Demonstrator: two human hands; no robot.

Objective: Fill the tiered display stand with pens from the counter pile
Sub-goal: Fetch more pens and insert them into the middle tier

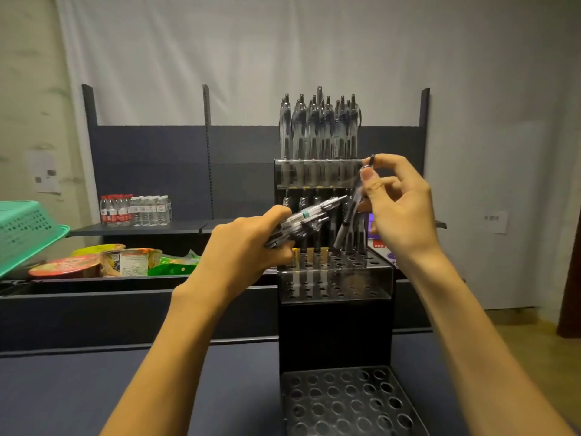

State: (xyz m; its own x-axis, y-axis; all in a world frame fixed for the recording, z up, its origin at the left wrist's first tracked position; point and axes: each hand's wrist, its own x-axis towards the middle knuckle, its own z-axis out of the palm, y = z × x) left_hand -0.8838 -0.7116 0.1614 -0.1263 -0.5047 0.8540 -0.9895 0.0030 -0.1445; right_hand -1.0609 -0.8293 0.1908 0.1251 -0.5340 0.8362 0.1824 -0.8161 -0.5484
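A black tiered display stand [334, 335] rises in front of me on the dark counter. Its top tier is packed with upright clear pens [319, 130]. The middle tier [345, 280] holds several pens along its back rows, and its front holes are open. The bottom tier [349, 401] shows only holes. My left hand [248, 247] grips a bundle of clear pens [306, 217] pointing right. My right hand [399, 202] pinches one pen [352, 212] near its top, tip down, just above the right side of the middle tier.
A green plastic basket [28, 231] sits at the left edge. Snack packets and an instant noodle bowl [66, 267] lie in a bin behind the counter. Water bottles [135, 210] stand on a dark shelf at the back. A purple box [382, 237] is behind the stand.
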